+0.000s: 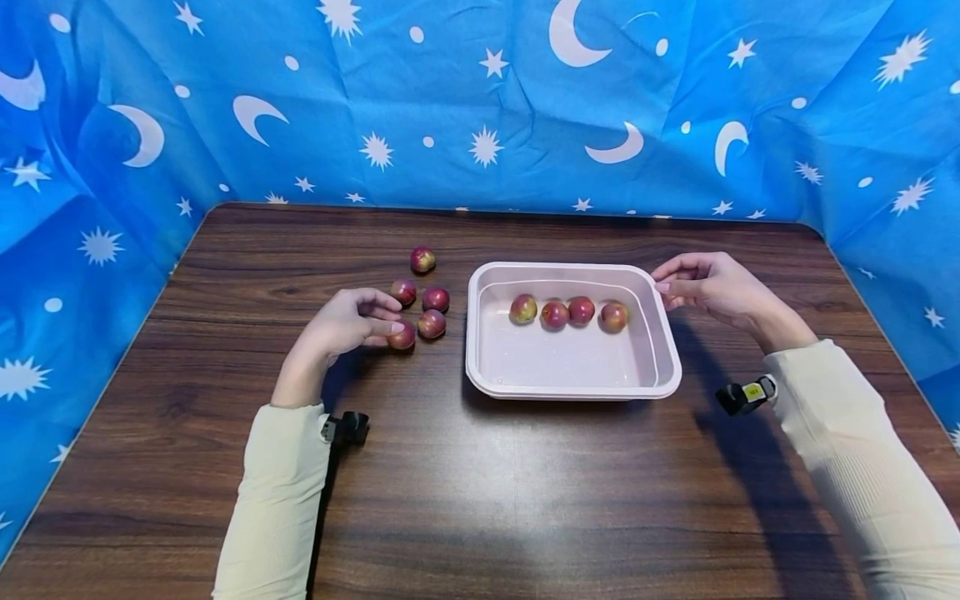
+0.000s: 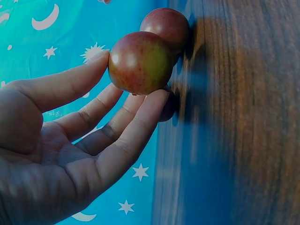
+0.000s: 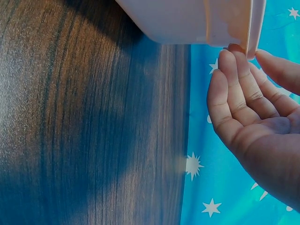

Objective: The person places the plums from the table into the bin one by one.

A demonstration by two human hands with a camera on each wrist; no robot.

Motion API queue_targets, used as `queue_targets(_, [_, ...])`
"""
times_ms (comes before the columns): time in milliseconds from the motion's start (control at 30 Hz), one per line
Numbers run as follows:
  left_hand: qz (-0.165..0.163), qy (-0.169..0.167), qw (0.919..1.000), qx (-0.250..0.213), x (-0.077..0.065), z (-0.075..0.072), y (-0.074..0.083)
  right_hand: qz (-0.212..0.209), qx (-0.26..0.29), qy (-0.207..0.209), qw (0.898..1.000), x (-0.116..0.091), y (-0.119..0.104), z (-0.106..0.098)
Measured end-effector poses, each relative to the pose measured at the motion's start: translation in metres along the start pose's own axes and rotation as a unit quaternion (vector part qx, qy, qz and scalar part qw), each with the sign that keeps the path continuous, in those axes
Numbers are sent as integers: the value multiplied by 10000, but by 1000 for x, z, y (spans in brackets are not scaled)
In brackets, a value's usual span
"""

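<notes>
My left hand [image 1: 348, 325] pinches a red-and-yellow plum [image 2: 140, 63] between thumb and fingertip, at the near left of a small group on the table. Close beside it are more plums, one [image 1: 432, 324] to its right and another [image 1: 403, 292] behind. A white plastic tub [image 1: 555, 390] stands right of the group, with several plums [image 1: 554, 315] in a loose row across its inside. At the tub's right side, my right hand [image 1: 723, 292] grips the rim, the thumb on one face and fingertips on the other in the right wrist view.
The dark wood-grain table [image 1: 517, 500] extends in front of the tub and to both sides. A blue cloth [image 1: 450, 92] with white moons and stars hangs behind the table and along its sides. One plum [image 1: 423, 259] lies farthest back in the group.
</notes>
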State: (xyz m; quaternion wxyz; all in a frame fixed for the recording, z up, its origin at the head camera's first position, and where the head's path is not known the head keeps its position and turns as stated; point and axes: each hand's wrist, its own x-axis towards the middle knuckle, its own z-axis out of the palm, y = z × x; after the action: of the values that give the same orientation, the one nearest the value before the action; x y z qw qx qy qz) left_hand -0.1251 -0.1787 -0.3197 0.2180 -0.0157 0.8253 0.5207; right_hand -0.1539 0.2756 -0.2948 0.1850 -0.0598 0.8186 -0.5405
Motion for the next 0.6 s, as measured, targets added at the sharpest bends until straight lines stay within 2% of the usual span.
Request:
queue_targets(433, [80, 14, 9998, -180, 3, 1, 8, 26, 165, -9, 9999, 1, 1, 0])
queue_targets(600, [184, 102, 9997, -95, 4, 1, 14, 81, 159, 4, 9998, 1, 1, -1])
